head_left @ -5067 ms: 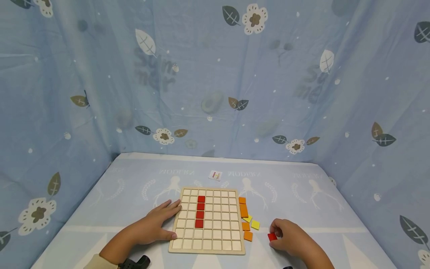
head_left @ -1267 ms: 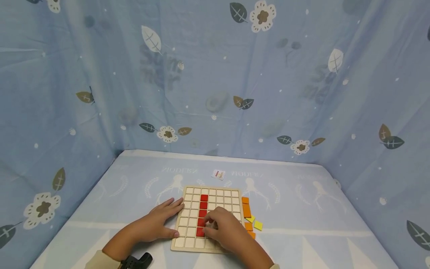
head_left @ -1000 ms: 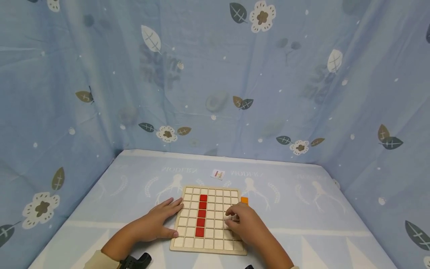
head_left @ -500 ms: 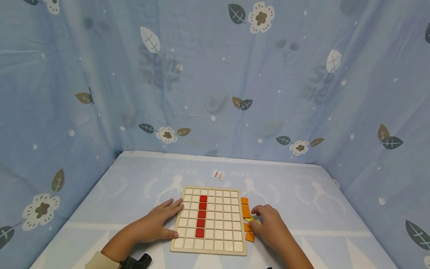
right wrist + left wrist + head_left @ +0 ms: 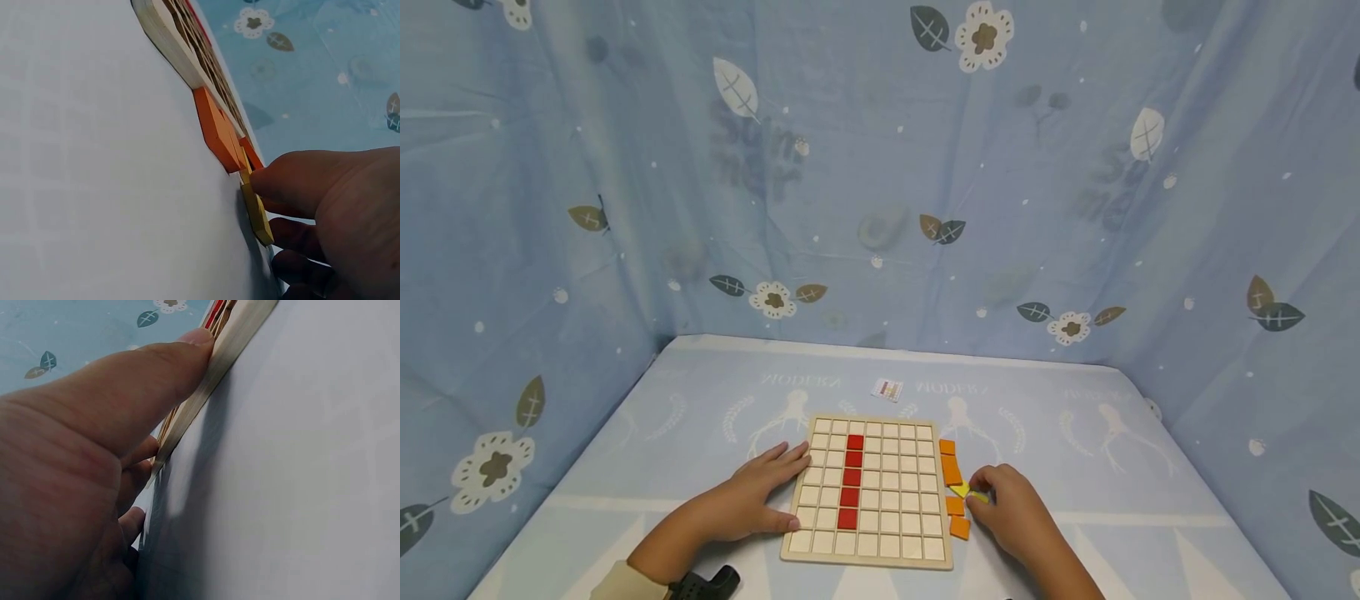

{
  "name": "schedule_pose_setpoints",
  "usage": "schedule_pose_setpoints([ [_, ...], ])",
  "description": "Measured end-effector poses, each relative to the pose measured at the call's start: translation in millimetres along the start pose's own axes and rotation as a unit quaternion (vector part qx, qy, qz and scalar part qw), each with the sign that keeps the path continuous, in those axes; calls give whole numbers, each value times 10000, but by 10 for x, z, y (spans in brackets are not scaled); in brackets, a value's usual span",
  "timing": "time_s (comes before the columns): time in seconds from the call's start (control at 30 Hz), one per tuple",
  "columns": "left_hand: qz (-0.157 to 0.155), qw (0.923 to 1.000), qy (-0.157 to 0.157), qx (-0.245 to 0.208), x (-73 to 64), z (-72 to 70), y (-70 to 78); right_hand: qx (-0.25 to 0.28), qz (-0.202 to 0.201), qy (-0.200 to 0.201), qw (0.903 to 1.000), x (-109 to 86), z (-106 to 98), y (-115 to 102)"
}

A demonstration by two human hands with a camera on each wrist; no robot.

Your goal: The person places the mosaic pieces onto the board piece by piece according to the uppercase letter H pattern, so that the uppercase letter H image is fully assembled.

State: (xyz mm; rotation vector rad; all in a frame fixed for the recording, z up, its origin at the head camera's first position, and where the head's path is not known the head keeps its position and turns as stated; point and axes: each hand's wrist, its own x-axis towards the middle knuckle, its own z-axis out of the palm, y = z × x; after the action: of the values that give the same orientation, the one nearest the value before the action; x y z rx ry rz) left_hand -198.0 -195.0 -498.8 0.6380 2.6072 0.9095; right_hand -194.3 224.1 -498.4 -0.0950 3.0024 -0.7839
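Note:
A wooden grid board point(image 5: 880, 560) lies on the table, with a column of several red square tiles point(image 5: 850, 477) set in its cells. My left hand point(image 5: 741, 504) rests on the board's left edge, fingers spread; the left wrist view has the thumb point(image 5: 156, 365) against the wooden rim. To the right of the board, my right hand point(image 5: 1011, 504) pinches a yellow tile point(image 5: 257, 215) between thumb and fingers, low over the table. Another yellow tile point(image 5: 959, 490) lies beside it. Orange tiles point(image 5: 950, 469) line the board's right edge, close to my right fingertips.
A small printed card point(image 5: 887, 390) lies beyond the board, toward the back of the table point(image 5: 1045, 417). Patterned blue fabric point(image 5: 850, 167) hangs behind the table and along both sides. A dark wrist device point(image 5: 706, 583) is strapped near my left sleeve.
My right hand has set a red tile at the lower end of the red column, let go, and moved right to take hold of a yellow tile. My left hand has stayed on the board.

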Motion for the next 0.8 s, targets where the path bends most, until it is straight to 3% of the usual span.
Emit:
schedule_pose_setpoints([
  [0.8, 12, 9999, 8, 105, 2, 8, -9, -284, 330, 41, 9990, -1, 18, -60],
])
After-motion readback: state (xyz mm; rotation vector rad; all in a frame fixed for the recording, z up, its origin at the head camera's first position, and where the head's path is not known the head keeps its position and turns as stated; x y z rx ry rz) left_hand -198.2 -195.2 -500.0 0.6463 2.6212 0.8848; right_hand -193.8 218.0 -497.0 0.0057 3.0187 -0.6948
